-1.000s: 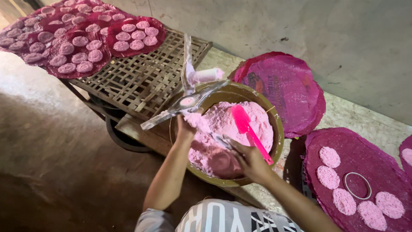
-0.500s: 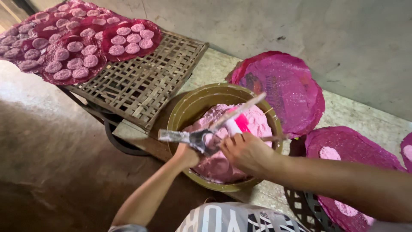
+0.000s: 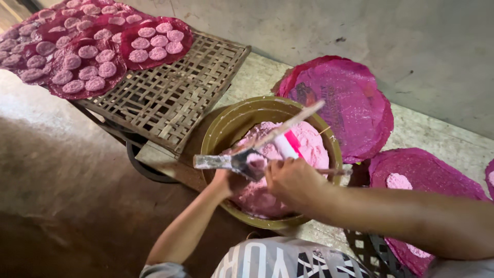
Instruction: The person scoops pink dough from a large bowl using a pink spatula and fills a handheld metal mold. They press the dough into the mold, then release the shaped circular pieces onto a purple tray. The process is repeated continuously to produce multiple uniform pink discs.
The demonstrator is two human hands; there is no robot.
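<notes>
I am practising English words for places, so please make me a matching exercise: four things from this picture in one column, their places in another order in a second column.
Things:
1. pink dough
2. small pink discs
3. woven bamboo rack
4. metal scraper

Places:
A. held over the bowl's near rim
B. inside the olive bowl
C. left of the bowl
D. on round trays, upper left

Pairs: 1-B, 2-D, 3-C, 4-A

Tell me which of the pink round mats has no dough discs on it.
The pink mat leaning against the wall behind the bowl. It is bare; the mats on the woven rack and the one at right carry discs.
</notes>
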